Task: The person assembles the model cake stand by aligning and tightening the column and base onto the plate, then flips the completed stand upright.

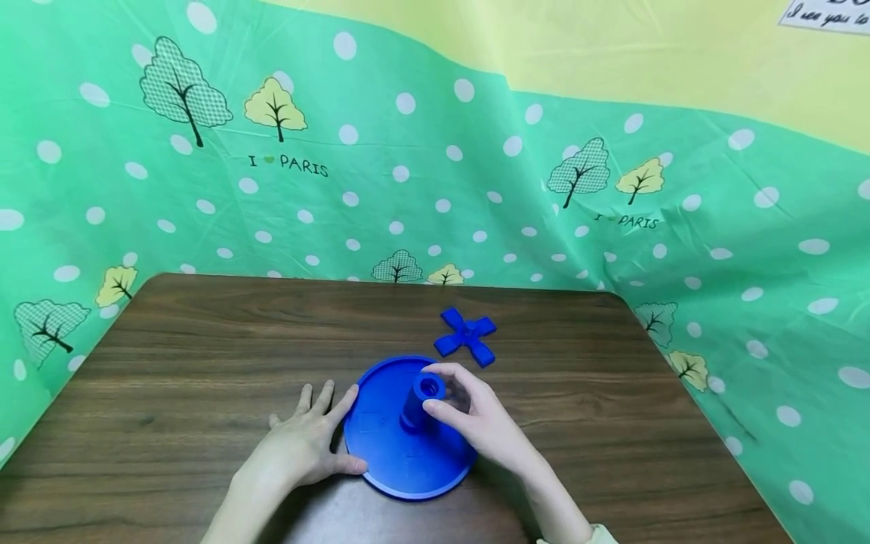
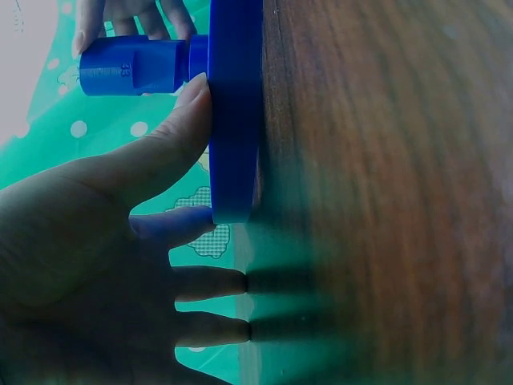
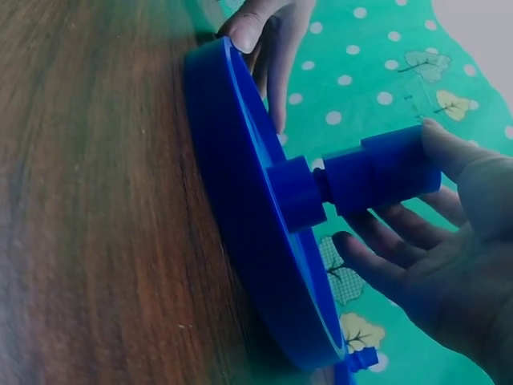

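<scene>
A round blue base [image 1: 390,465] with a raised rim lies flat on the wooden table. Over its middle stands a blue cylindrical post [image 1: 413,406], its top hollow. My right hand [image 1: 485,423] pinches the post near its upper end between thumb and fingers. In the right wrist view, a narrow neck shows between the post [image 3: 393,164] and the base's short hub [image 3: 296,194]. With fingers spread, my left hand [image 1: 306,446] touches the rim at the left, thumb and index finger against it. The left wrist view shows that thumb on the rim of the base [image 2: 234,128].
Behind the base, a blue four-armed cross piece [image 1: 467,335] lies on the table [image 1: 238,340]. A green dotted cloth [image 1: 408,174] printed with trees hangs along the table's back and right side.
</scene>
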`<state>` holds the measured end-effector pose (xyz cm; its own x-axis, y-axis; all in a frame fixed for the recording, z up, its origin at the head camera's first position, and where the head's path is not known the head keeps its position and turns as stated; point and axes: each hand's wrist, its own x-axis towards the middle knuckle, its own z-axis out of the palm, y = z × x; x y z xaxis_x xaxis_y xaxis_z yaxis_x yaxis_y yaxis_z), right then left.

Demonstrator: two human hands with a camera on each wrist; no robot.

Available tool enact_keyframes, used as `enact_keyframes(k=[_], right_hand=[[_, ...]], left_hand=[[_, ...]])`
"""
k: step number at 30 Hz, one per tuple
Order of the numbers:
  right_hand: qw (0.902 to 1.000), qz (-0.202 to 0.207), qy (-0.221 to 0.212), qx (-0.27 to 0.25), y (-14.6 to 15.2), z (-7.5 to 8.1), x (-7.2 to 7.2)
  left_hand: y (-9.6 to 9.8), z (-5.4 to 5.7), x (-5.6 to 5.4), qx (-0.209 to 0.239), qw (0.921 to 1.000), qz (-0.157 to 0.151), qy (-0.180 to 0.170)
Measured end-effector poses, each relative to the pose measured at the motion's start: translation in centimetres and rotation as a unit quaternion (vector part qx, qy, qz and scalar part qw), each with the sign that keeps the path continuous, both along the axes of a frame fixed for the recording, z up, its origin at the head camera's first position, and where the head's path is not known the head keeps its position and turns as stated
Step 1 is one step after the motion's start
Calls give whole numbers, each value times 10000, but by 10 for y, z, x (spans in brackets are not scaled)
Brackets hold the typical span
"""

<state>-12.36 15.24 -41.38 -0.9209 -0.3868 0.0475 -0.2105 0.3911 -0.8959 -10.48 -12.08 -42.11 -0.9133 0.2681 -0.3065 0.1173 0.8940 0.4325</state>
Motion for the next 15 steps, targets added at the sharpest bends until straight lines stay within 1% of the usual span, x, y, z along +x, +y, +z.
enact_keyframes(k=[2, 5, 10, 15], right_hand=[[9999, -136, 7, 1, -1, 0, 0], [9999, -127, -6, -54, -1, 0, 0], [9996, 223, 87, -141, 4, 0, -2], [9978, 618, -44, -219, 7, -1, -2]], left_hand=[[0, 1, 0, -1, 10000, 12, 10], [1, 2, -1, 5, 10000, 12, 13], [2, 2, -1, -6, 10000, 10, 22], [1, 0, 1, 1, 10000, 36, 2]])
